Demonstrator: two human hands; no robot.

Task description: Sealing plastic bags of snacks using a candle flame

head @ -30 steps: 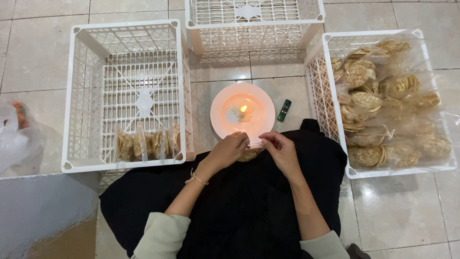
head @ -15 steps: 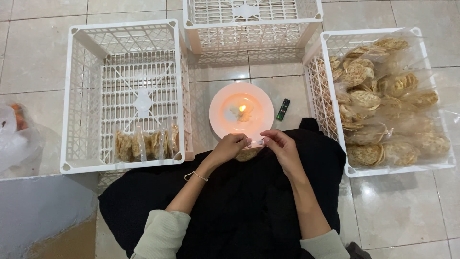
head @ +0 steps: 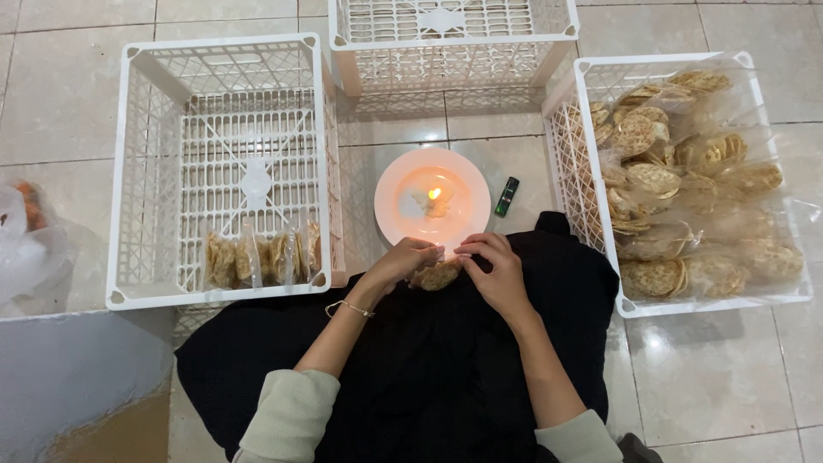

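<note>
While seated on floor, left hand (head: 411,261) and right hand (head: 495,273) both pinch bag of crackers (head: 437,276), apparently at top edge, near side of plate (head: 394,206) with lit candle (head: 434,195).

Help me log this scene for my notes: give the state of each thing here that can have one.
Candle: lit, on a white plate.
Packet: held in both hands, by the plate's near edge.
Left hand: gripping the packet.
Right hand: gripping the packet.
Left crate: nearly empty, a few packets upright at its near wall.
Right crate: full of bagged crackers.
Far crate: empty.
Lighter: lying on the floor.
</note>
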